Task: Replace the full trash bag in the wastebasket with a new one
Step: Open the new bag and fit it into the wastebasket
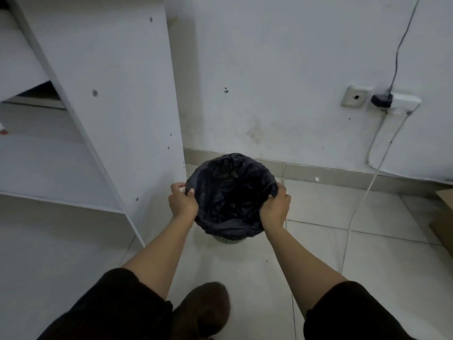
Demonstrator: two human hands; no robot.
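Black bag lines the wastebasket.
Left hand (182,202) and right hand (275,207) pinch the trash bag (230,192) rim over the wastebasket (229,239); its inside is dark.

The small round wastebasket (229,239) lined with a black plastic trash bag (230,192) stands on pale floor tiles (318,241), hemmed at its left by the tall white cabinet side panel (117,94) and behind by the scuffed white wall (269,82). The left hand (182,203) works in the narrow gap beside that panel. To the right, open floor is crossed by a thin white cable (362,204); a brown cardboard box (443,222) sits at the far right. A dark shoe (203,307) stands on the near floor.
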